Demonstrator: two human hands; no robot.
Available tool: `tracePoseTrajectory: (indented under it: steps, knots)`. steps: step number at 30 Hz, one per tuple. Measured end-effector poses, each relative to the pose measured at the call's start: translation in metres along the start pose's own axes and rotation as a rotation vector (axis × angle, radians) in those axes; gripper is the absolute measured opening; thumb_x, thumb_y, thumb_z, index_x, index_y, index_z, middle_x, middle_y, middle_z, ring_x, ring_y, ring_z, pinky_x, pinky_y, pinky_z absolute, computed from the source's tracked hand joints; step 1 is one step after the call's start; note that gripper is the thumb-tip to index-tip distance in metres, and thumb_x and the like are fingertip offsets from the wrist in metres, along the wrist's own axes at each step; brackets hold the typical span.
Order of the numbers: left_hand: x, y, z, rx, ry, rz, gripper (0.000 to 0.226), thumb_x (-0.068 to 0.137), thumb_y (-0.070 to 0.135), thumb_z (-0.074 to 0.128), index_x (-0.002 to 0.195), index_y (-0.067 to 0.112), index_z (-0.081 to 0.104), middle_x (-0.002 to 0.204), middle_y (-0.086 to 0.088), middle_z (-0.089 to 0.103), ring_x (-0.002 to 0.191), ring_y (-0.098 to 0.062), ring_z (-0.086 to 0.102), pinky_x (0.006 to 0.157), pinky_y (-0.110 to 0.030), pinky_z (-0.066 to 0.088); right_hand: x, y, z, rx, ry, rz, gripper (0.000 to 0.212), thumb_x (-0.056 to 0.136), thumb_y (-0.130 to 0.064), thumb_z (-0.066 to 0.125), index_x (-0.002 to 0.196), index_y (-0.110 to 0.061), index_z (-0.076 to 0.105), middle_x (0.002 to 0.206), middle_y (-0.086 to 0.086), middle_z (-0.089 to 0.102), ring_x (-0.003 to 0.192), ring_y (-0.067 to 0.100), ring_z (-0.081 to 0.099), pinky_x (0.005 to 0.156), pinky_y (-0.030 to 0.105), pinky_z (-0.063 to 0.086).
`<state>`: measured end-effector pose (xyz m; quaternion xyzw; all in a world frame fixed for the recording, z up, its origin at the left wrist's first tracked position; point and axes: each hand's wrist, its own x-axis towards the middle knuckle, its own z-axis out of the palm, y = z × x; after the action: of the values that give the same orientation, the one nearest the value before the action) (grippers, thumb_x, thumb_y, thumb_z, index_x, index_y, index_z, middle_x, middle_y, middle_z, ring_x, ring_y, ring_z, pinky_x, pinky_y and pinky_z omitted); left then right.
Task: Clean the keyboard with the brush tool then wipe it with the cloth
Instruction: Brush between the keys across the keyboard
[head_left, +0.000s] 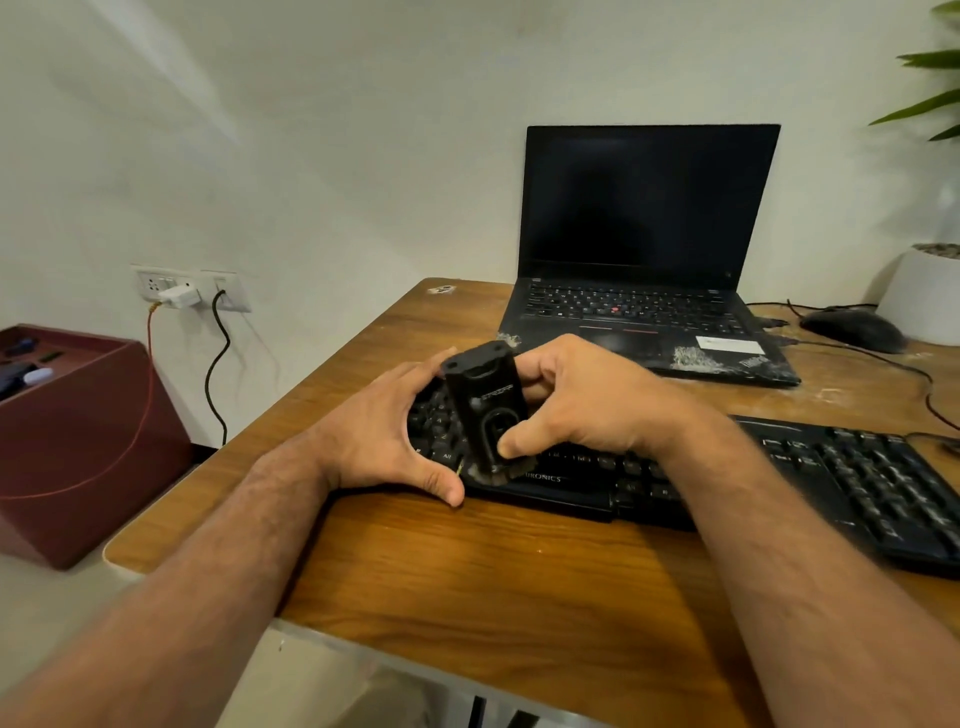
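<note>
Boxy black plastic brush tool (485, 410), bristles down on black keyboard (852, 483), grasped by right hand (576, 400); left hand (384, 431) released, fingers against the tool.

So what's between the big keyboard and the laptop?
Just bare wooden table between keyboard and laptop, crossed by a thin black cable, in the head view.
</note>
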<state>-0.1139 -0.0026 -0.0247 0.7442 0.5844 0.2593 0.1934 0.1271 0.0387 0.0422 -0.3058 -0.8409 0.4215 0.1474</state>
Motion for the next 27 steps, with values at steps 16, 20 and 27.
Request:
tracePoseTrajectory:
  steps: [16, 20, 27]
  knots:
    - [-0.002, 0.002, -0.001, 0.051, 0.005, -0.059, 0.145, 0.036, 0.084, 0.083, 0.158, 0.039, 0.019, 0.154, 0.015, 0.038, 0.140, -0.009, 0.039, 0.118, -0.045, 0.034, -0.008, 0.008, -0.009, 0.048, -0.002, 0.051, 0.038, 0.076, 0.007, 0.078, 0.107, -0.015, 0.075, 0.097, 0.001, 0.079, 0.093, 0.018, 0.076, 0.088, 0.039, 0.060]
    - [0.000, 0.003, -0.001, -0.014, 0.000, 0.007, 0.124, 0.041, 0.076, 0.089, 0.148, 0.043, 0.036, 0.146, 0.016, 0.048, 0.134, -0.008, 0.047, 0.113, -0.047, 0.041, 0.010, 0.007, 0.015, 0.028, 0.114, -0.040, 0.041, 0.074, -0.004, 0.082, 0.110, -0.024, 0.074, 0.097, -0.008, 0.079, 0.091, 0.007, 0.075, 0.088, 0.034, 0.058]
    - [-0.001, 0.001, 0.001, 0.026, -0.003, -0.069, 0.148, 0.035, 0.083, 0.084, 0.159, 0.039, 0.016, 0.151, 0.015, 0.040, 0.137, -0.007, 0.042, 0.118, -0.045, 0.036, 0.033, 0.015, 0.022, -0.021, 0.438, 0.032, 0.047, 0.075, -0.017, 0.084, 0.119, -0.029, 0.071, 0.104, -0.011, 0.074, 0.097, 0.004, 0.068, 0.084, 0.023, 0.054]
